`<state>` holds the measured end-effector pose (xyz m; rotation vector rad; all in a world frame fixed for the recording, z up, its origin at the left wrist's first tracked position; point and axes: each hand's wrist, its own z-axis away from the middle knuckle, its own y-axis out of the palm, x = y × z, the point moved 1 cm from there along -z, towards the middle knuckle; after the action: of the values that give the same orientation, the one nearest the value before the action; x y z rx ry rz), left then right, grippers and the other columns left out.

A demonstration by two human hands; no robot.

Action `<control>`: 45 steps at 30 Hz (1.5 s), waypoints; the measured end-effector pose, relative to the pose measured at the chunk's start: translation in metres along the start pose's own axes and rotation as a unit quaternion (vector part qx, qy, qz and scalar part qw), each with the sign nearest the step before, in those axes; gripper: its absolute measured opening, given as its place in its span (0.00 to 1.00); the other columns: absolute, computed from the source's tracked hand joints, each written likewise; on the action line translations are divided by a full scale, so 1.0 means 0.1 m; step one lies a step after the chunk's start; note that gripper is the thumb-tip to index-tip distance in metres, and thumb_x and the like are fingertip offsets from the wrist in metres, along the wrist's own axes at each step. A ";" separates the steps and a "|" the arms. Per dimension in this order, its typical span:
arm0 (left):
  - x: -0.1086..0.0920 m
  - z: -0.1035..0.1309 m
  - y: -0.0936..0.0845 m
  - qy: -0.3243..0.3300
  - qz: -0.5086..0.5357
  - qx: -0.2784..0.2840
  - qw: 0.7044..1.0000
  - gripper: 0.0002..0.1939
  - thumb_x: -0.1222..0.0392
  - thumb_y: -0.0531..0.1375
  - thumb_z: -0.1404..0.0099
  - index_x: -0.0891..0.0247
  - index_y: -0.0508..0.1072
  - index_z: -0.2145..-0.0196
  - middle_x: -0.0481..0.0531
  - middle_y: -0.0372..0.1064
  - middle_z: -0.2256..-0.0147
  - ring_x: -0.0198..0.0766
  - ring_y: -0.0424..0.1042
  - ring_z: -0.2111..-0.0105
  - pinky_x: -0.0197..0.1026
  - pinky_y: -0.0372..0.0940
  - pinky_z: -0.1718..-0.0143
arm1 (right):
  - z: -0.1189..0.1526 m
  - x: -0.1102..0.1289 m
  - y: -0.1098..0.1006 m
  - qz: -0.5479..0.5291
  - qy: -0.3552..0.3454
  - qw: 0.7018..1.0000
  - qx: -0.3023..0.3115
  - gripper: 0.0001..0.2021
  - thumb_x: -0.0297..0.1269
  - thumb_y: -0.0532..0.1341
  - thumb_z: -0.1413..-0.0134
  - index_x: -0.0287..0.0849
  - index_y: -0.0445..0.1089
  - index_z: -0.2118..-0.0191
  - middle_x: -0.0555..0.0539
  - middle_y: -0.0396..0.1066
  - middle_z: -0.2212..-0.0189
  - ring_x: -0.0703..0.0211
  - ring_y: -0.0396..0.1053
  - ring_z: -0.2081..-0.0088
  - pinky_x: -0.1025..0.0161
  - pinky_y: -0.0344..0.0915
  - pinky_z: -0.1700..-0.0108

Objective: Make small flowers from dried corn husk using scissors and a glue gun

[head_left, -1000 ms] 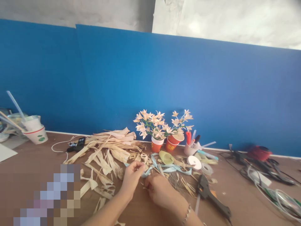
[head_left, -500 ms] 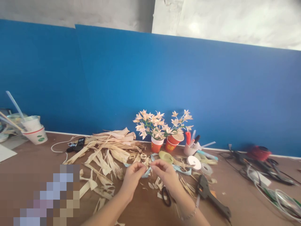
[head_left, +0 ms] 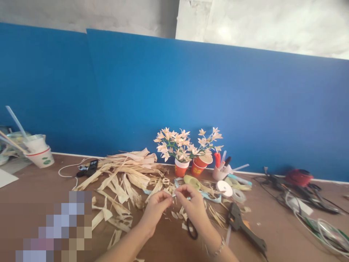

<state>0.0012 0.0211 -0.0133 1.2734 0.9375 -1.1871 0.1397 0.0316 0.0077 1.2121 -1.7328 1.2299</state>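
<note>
Over the cluttered desk, my left hand [head_left: 156, 210] pinches with thumb and forefinger. Close by on its right, my right hand [head_left: 191, 204] has its thumb and fingers pressed together too. A tiny pale bit shows between the two sets of fingertips, too small to name. Below my right hand lies a pair of scissors with a black handle loop [head_left: 192, 230], partly hidden. Dried corn husks [head_left: 133, 160] spread to the left, with cut scraps around my fingers. Behind my hands stand pale husk-like flowers [head_left: 174, 142] in stacked red-and-white paper cups [head_left: 181, 170].
A dark glue gun [head_left: 245, 229] lies on the right. Near it are a white roll [head_left: 224, 188], a clear tape roll [head_left: 239, 195] and a tool cup [head_left: 218, 174]. Cables and a red object [head_left: 299, 177] sit far right. A straw cup [head_left: 40, 158] stands left.
My left hand has dipped slightly and its fingertips have moved right, closer to my right hand. The blue strip seen just below the fingertips no longer shows there.
</note>
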 end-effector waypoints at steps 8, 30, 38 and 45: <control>-0.03 0.01 0.01 -0.001 0.004 0.003 1.000 0.07 0.58 0.61 0.50 0.64 0.68 0.79 0.43 0.61 0.80 0.31 0.57 0.78 0.34 0.52 0.74 | 0.02 0.04 -0.02 0.063 -0.061 0.996 0.005 0.04 0.33 0.57 0.49 0.41 0.68 0.72 0.49 0.69 0.75 0.60 0.66 0.72 0.65 0.63 0.68; -0.03 0.00 0.01 -0.018 0.020 0.018 0.999 0.08 0.58 0.61 0.53 0.63 0.67 0.81 0.43 0.61 0.82 0.30 0.56 0.80 0.34 0.51 0.75 | 0.01 0.08 -0.06 0.133 -0.216 0.967 0.024 0.07 0.24 0.55 0.50 0.43 0.67 0.71 0.47 0.69 0.72 0.57 0.66 0.67 0.62 0.64 0.64; 0.00 -0.01 0.00 -0.010 0.017 0.022 1.000 0.06 0.61 0.60 0.52 0.64 0.68 0.80 0.43 0.62 0.81 0.31 0.56 0.79 0.34 0.51 0.74 | 0.01 0.05 -0.05 0.135 -0.203 0.969 0.029 0.07 0.24 0.55 0.51 0.43 0.66 0.72 0.47 0.69 0.72 0.57 0.66 0.67 0.62 0.63 0.64; -0.02 0.00 0.01 -0.005 0.009 0.016 1.000 0.07 0.59 0.61 0.51 0.64 0.69 0.80 0.44 0.63 0.81 0.32 0.57 0.78 0.35 0.52 0.73 | 0.01 0.03 -0.05 0.137 -0.183 0.973 0.026 0.07 0.24 0.54 0.51 0.43 0.66 0.71 0.48 0.68 0.72 0.58 0.66 0.68 0.63 0.63 0.64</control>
<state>0.0014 0.0214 -0.0111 1.2987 0.9019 -1.1978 0.1429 0.0290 0.0117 1.3273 -2.2102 1.2728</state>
